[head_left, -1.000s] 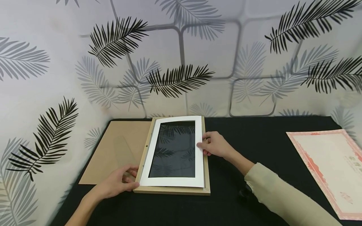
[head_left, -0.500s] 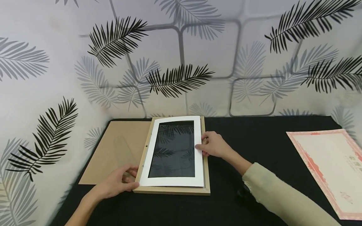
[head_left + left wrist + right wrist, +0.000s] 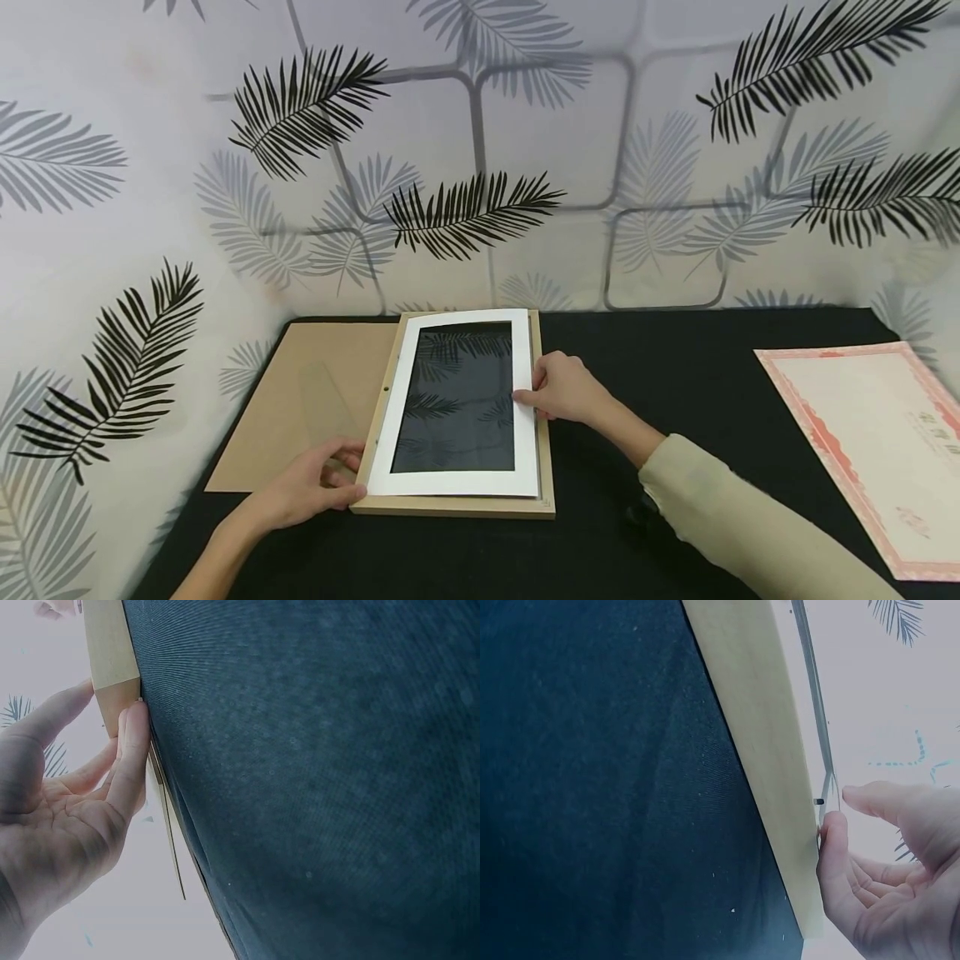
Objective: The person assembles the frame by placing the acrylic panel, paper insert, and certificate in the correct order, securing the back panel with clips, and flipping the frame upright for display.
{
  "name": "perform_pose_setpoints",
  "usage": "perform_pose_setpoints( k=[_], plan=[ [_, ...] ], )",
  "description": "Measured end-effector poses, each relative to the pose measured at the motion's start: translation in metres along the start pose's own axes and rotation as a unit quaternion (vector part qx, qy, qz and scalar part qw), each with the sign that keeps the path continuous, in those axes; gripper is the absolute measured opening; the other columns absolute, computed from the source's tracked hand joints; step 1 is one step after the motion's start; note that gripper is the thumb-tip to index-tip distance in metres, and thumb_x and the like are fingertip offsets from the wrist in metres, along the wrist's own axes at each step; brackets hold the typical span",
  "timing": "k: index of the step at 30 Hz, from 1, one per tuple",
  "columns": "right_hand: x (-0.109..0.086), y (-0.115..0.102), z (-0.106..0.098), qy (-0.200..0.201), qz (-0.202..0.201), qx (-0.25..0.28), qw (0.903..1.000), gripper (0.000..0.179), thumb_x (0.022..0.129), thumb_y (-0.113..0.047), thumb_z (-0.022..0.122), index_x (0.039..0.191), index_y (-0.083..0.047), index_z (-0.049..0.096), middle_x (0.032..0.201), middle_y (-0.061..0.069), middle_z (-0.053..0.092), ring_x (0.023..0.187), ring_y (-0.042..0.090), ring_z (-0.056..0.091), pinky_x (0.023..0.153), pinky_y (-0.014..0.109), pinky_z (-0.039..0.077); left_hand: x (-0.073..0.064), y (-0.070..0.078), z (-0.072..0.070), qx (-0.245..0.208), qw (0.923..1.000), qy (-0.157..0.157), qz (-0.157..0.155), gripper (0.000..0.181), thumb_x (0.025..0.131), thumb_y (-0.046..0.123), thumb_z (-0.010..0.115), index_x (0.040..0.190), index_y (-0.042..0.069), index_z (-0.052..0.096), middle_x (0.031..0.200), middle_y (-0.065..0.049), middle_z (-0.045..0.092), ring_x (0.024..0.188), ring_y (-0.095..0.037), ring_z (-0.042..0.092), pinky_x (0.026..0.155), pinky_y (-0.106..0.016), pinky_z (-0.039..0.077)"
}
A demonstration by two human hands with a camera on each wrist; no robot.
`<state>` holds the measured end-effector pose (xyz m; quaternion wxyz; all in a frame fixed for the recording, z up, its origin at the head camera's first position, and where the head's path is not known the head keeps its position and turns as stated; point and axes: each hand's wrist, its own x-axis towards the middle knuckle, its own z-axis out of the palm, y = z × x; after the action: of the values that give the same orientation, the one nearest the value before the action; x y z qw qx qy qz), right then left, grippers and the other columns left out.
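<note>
A pale wooden picture frame (image 3: 453,507) lies on the black cloth. Over it sits a white mat board (image 3: 455,483), its far edge slightly bowed. The mat's window shows a dark, glossy surface reflecting the leaf pattern. My left hand (image 3: 303,487) grips the near left corner of the frame, thumb on top; the left wrist view shows the fingertips against the wooden corner (image 3: 112,645). On the opposite side my right hand (image 3: 570,387) pinches the mat's right edge, thumb above and fingers below. In the right wrist view those fingers lie beside the frame's side (image 3: 757,727).
A brown backing board (image 3: 330,342) lies left of the frame, partly under it, with a lighter triangular flap on it. At the right lies a pink-bordered certificate (image 3: 855,433). A leaf-patterned wall covering (image 3: 547,125) rises behind the black cloth (image 3: 660,358).
My right hand has drawn the mat slightly left over the frame and slid a little nearer along its edge. The left hand keeps its place on the corner.
</note>
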<state>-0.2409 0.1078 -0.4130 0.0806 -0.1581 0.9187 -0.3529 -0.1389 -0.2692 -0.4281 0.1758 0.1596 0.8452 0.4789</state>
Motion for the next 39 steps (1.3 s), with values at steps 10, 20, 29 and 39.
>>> perform_pose_setpoints(
  k=[10, 20, 29, 39],
  plan=[
    [-0.001, 0.002, -0.004, -0.019, -0.023, -0.029, 0.9991, 0.028, 0.09, -0.023, 0.081, 0.076, -0.007, 0.062, 0.056, -0.001, 0.061, 0.05, 0.013, 0.061, 0.048, 0.027, 0.047, 0.0, -0.002, 0.001, 0.007, 1.0, 0.006, -0.001, 0.062, 0.091, 0.005, 0.077, 0.139, -0.016, 0.043, 0.111, -0.016, 0.057, 0.084, -0.026, 0.064, 0.066, -0.034, 0.059],
    [0.006, 0.02, -0.008, -0.031, -0.071, 0.029, 0.9966, 0.019, 0.09, -0.015, 0.08, 0.087, -0.005, 0.064, 0.065, -0.001, 0.063, 0.054, 0.014, 0.062, 0.052, 0.029, 0.052, 0.0, -0.002, 0.001, 0.01, 0.9999, 0.006, 0.0, 0.062, 0.091, 0.005, 0.077, 0.138, -0.016, 0.043, 0.111, -0.016, 0.057, 0.085, -0.027, 0.064, 0.066, -0.034, 0.059],
    [0.002, 0.023, -0.001, -0.079, -0.208, 0.041, 0.9741, 0.02, 0.091, -0.018, 0.08, 0.105, -0.008, 0.069, 0.082, -0.006, 0.063, 0.069, 0.012, 0.06, 0.062, 0.029, 0.052, 0.0, -0.002, 0.001, 0.013, 0.9999, 0.005, 0.006, 0.061, 0.091, 0.006, 0.077, 0.137, -0.016, 0.044, 0.111, -0.016, 0.057, 0.085, -0.026, 0.065, 0.065, -0.034, 0.059],
    [-0.022, 0.009, 0.011, -0.147, -0.279, 0.029, 0.9485, 0.028, 0.087, -0.029, 0.084, 0.107, -0.012, 0.074, 0.096, -0.003, 0.062, 0.065, 0.007, 0.054, 0.059, 0.025, 0.05, 0.0, -0.003, 0.0, 0.011, 0.9999, 0.004, 0.007, 0.061, 0.091, 0.005, 0.078, 0.137, -0.016, 0.044, 0.11, -0.017, 0.057, 0.084, -0.026, 0.064, 0.065, -0.034, 0.059]
  ],
)
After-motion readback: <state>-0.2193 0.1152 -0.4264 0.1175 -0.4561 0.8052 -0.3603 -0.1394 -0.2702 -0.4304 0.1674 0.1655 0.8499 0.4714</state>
